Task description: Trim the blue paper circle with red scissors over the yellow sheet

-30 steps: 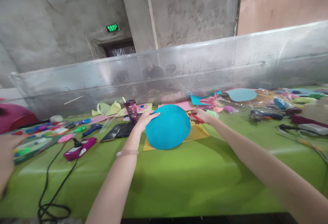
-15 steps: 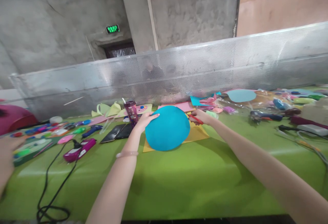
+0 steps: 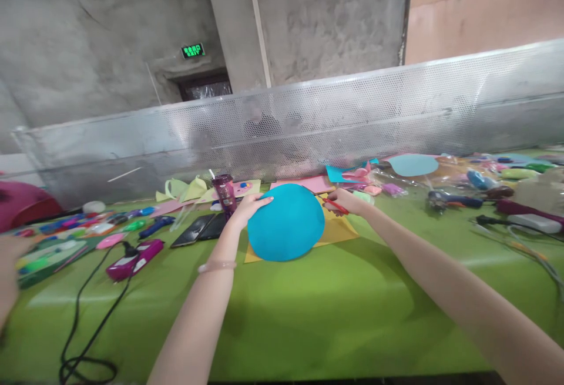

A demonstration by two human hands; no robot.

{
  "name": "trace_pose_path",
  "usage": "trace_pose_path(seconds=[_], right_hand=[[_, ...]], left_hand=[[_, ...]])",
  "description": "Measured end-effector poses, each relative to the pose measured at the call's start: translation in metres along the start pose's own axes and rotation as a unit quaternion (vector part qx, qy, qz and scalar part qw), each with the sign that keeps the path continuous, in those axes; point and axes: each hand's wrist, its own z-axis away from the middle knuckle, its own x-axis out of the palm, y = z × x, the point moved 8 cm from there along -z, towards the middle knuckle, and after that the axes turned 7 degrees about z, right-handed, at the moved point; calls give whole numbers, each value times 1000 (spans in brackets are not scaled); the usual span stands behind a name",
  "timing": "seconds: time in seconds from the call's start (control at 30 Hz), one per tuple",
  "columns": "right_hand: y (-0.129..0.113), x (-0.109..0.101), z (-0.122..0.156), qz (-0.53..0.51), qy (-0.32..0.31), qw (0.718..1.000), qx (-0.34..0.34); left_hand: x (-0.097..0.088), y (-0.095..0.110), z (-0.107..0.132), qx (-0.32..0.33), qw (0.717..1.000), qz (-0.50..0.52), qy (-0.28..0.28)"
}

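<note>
A round sheet of blue paper (image 3: 286,223) is held up over the table, and my left hand (image 3: 252,207) pinches its upper left edge with the thumb on top. At the paper's right side, my right hand (image 3: 348,201) is closed around red-handled scissors (image 3: 335,206), whose blades point toward the paper's upper right edge. Whether the blades touch the paper I cannot tell. Beneath the blue paper lies a yellow-orange sheet (image 3: 341,229), partly covered by it.
A purple cup with a straw (image 3: 225,194) stands beside a black phone (image 3: 194,231). On the left are a magenta power strip (image 3: 136,260) with a looping cable and another person's blurred hand (image 3: 11,267). A perforated metal screen (image 3: 308,120) runs behind the green table (image 3: 335,326).
The whole view has shifted very slightly. Both hands, the blue paper and the scissors keep nearly the same positions. At far left, the other person's hand has moved a little to the left.
</note>
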Motion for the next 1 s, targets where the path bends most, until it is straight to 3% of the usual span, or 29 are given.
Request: trace_pose_path(seconds=[0.3,0.67,0.77,0.87,1.0], right_hand=[[5,-3,-2,-16,17,999,22],[16,7,0,124,-85,988,44],[14,5,-1,120,-89,989,24],[12,-2,-3,85,-49,995,11],[16,-5,-8,-23,-15,999,17]], left_hand=[[-3,1,-2,9,1000,-2,19],[-35,19,4,81,982,34,165],[-39,18,1,110,978,39,172],[-41,20,-1,145,972,39,179],[-35,20,-2,133,977,53,159]])
